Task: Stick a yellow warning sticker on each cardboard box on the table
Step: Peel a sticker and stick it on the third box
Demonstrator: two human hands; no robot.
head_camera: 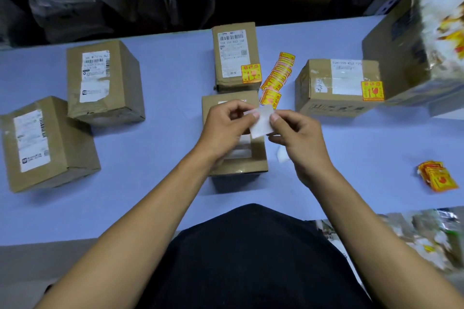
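My left hand (227, 125) and my right hand (295, 133) both pinch one sticker (261, 123), its white back facing me, above a cardboard box (253, 158) in front of me. Two boxes carry a yellow warning sticker: the far middle box (234, 55) and the right box (336, 88). Two boxes at the left, one far (103, 83) and one near (45, 143), show only white shipping labels. A row of loose yellow stickers (276, 75) lies between the far middle box and the right box.
A second pile of yellow stickers (437, 177) lies at the right of the light-blue table (155, 158). A large carton (406, 57) stands at the far right. A scrap of white backing paper (282, 155) lies under my right hand. Plastic-wrapped goods (426, 236) sit at the near right edge.
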